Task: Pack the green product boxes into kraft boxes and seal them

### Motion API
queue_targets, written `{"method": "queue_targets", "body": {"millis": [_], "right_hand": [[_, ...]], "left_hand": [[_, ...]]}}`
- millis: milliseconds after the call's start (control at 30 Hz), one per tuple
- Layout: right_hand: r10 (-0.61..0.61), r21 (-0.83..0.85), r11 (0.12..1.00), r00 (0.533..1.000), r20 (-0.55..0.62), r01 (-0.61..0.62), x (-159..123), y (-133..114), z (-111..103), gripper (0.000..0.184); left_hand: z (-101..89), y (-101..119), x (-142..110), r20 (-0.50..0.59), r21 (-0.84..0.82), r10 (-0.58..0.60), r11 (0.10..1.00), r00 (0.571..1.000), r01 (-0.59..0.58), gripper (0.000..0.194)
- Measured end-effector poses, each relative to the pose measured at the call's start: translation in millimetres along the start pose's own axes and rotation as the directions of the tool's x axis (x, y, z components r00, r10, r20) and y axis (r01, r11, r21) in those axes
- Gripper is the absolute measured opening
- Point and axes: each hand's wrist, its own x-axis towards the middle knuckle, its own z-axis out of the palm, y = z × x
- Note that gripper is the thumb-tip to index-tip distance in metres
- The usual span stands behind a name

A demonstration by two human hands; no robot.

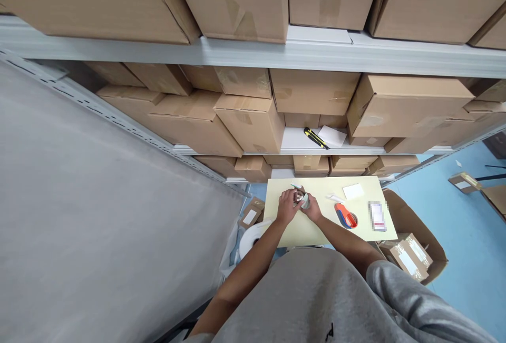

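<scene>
Both my hands meet over the far left part of a pale yellow table [308,229]. My left hand [286,206] and my right hand [313,208] are closed round a small roll of tape [302,198], brown inside with a pale rim. A thin light blue strip or tool [296,186] sticks out just above the roll, and I cannot make out what it is. An orange and blue tape dispenser [345,216] lies on the table to the right of my right hand.
A white card [353,191] and a blurred label [377,215] lie on the table. Shelves ahead hold several cardboard boxes [249,121]; a yellow-black cutter [315,138] lies on one shelf. Open cartons [411,251] stand at right, a white roll [253,237] at left, a grey wall [98,216] beside it.
</scene>
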Motion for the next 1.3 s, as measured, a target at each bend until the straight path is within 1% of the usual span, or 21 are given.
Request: {"method": "queue_targets", "body": {"millis": [100,200,267,333,367,433,500,533,600,700,733,800,900,967,1067,1200,1300], "right_hand": [[0.025,0.037,0.999,1.0,0.004,-0.025,0.7,-4.8,-0.3,0.057],[0.078,0.052,0.996,0.997,-0.01,-0.078,-0.2,-7.9,0.3,0.055],[0.088,0.078,0.993,0.996,-0.004,-0.087,-0.8,-9.2,0.4,0.055],[0.087,0.104,0.991,0.996,0.0,-0.087,-0.6,-10.5,-0.1,0.056],[0.088,0.111,0.99,0.996,0.001,-0.088,-0.1,-11.3,-0.5,0.057],[0.093,0.118,0.989,0.996,0.01,-0.094,2.0,-13.2,-1.5,0.06],[0.099,0.126,0.987,0.995,0.023,-0.101,4.9,-14.7,-2.6,0.063],[0.101,0.132,0.986,0.994,0.03,-0.104,6.4,-15.1,-3.2,0.064],[0.095,0.146,0.984,0.994,0.05,-0.102,9.4,-14.7,-4.3,0.066],[0.09,0.155,0.983,0.992,0.087,-0.103,12.5,-10.6,-5.7,0.068],[0.095,0.152,0.982,0.991,0.099,-0.109,13.2,-8.5,-6.0,0.068],[0.106,0.148,0.981,0.987,0.118,-0.123,14.5,-4.0,-5.9,0.068],[0.12,0.178,0.974,0.985,0.127,-0.141,16.7,1.9,-5.9,0.071],[0.14,0.202,0.966,0.982,0.128,-0.164,18.8,4.1,-7.4,0.077],[0.176,0.22,0.954,0.974,0.14,-0.204,22.3,4.3,-12.4,0.083],[0.197,0.22,0.949,0.97,0.144,-0.226,27.0,0.6,-19.4,0.077],[0.19,0.228,0.949,0.971,0.142,-0.219,29.5,-3.1,-21.2,0.076]], "left_hand": [[2.9,-1.4,-7.3,-0.012,0.033,0.002,0.999,1.0,-0.001,0.049],[3.9,-4.1,-9.3,-0.019,0.054,-0.002,0.999,1.0,0.003,0.04],[2.5,-6.1,-6.8,-0.018,0.026,-0.001,1.0,1.0,0.001,0.028],[-0.8,-7.6,-0.9,-0.027,-0.059,-0.003,0.998,1.0,0.001,0.025],[-3.3,-8.0,3.1,-0.036,-0.123,-0.009,0.992,0.999,0.004,0.027],[-9.3,-8.1,12.5,-0.036,-0.263,-0.017,0.965,0.999,0.007,0.042],[-16.0,-7.5,22.2,0.008,-0.361,0.007,0.933,1.0,-0.004,0.059],[-19.1,-7.1,26.7,0.036,-0.388,0.026,0.921,0.999,-0.01,0.065],[-24.4,-6.4,34.4,0.067,-0.418,0.03,0.909,0.997,0.0,0.068],[-29.2,-5.5,42.7,0.056,-0.443,-0.043,0.894,0.997,0.063,0.071],[-30.3,-5.2,44.9,0.057,-0.442,-0.054,0.894,0.997,0.074,0.069],[-32.4,-4.5,48.4,0.073,-0.417,-0.032,0.907,0.997,0.06,0.061],[-35.8,-4.2,50.2,0.092,-0.35,0.055,0.937,0.994,-0.019,0.049],[-37.2,-4.9,48.3,0.104,-0.315,0.114,0.946,0.988,-0.076,0.044],[-36.4,-7.3,42.3,0.136,-0.27,0.174,0.954,0.975,-0.132,0.04],[-32.3,-10.2,35.2,0.165,-0.202,0.202,0.965,0.966,-0.167,0.04],[-30.8,-10.4,32.8,0.176,-0.164,0.203,0.971,0.963,-0.175,0.042]]}}
